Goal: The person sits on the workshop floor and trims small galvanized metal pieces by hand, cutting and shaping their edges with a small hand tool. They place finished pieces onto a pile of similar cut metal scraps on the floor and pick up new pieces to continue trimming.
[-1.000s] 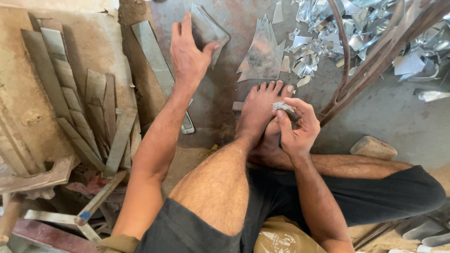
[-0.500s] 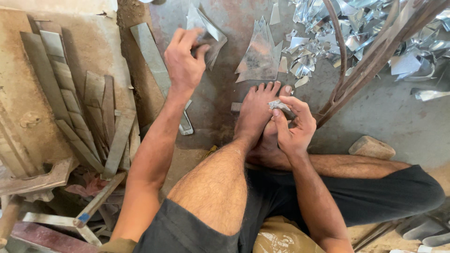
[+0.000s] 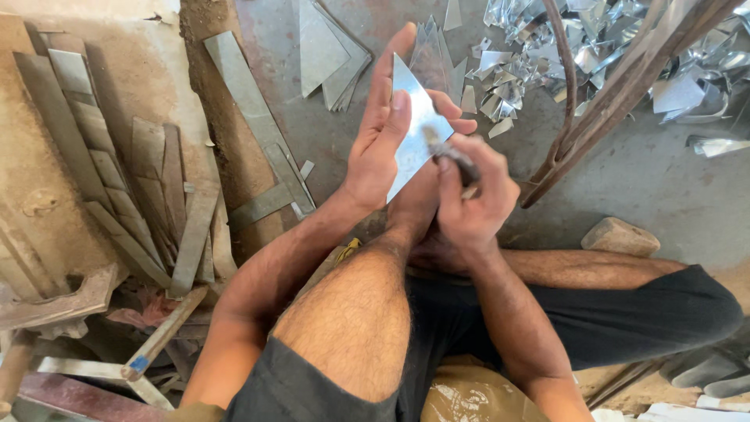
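Head view. Floor (image 3: 672, 187): bare concrete at right; shiny offcut heap (image 3: 547, 47) along the top edge; flat metal strips (image 3: 141, 180) stacked at left; a stone (image 3: 621, 236) beside the knee. Left hand (image 3: 383, 133): fingers nearly straight, palm backing a triangular sheet-metal piece (image 3: 414, 125), thumb on its face. Right hand (image 3: 473, 203): curled tight round a small dark tool (image 3: 449, 155), tip touching the sheet, above the foot.

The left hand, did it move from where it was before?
Yes. The left hand came back from the stack of metal sheets toward the foot, and now holds a triangular metal sheet.
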`<action>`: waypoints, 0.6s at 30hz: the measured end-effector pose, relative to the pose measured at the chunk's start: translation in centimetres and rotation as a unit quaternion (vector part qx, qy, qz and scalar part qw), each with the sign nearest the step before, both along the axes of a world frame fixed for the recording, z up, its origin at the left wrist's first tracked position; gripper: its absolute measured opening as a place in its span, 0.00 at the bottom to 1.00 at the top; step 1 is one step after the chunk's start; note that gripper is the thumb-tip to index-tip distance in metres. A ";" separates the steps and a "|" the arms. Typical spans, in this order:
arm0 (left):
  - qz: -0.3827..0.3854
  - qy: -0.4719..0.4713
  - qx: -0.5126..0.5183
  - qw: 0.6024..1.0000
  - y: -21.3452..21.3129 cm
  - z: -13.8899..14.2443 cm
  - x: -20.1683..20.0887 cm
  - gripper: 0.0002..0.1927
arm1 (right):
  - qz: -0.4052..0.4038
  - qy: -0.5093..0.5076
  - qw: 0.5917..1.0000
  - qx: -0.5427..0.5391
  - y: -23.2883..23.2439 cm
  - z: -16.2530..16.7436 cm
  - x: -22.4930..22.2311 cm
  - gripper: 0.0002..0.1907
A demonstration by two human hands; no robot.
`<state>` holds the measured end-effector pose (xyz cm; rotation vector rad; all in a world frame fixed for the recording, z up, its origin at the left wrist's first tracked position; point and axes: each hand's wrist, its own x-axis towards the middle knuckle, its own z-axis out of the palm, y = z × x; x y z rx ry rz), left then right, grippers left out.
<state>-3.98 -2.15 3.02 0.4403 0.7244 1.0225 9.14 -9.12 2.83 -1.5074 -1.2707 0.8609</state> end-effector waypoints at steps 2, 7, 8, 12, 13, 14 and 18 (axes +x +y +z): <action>0.004 0.027 -0.003 1.000 0.1 0.5 0.1 0.40 | 0.061 -0.021 0.995 0.070 0.0 0.7 -0.3 0.13; 0.000 0.049 0.011 0.999 -0.2 0.7 0.2 0.43 | 0.020 -0.027 0.999 0.026 0.7 1.4 -0.1 0.13; 0.007 0.036 0.004 0.999 -0.3 0.6 0.3 0.43 | 0.008 -0.038 0.999 0.028 0.9 1.6 -0.1 0.13; 0.035 -0.011 -0.031 0.999 -0.4 0.6 0.9 0.46 | 0.102 -0.072 0.984 0.125 1.4 1.8 0.1 0.12; 0.037 -0.013 -0.042 0.998 -0.3 0.7 1.0 0.46 | 0.061 -0.055 0.992 0.095 1.5 1.8 0.1 0.11; 0.034 0.010 -0.026 0.999 -0.2 0.8 0.9 0.45 | 0.021 -0.036 0.997 0.068 1.5 1.7 0.0 0.11; 0.034 0.067 -0.006 0.997 0.2 0.8 0.6 0.44 | 0.033 -0.063 0.996 0.054 0.9 1.3 -0.6 0.10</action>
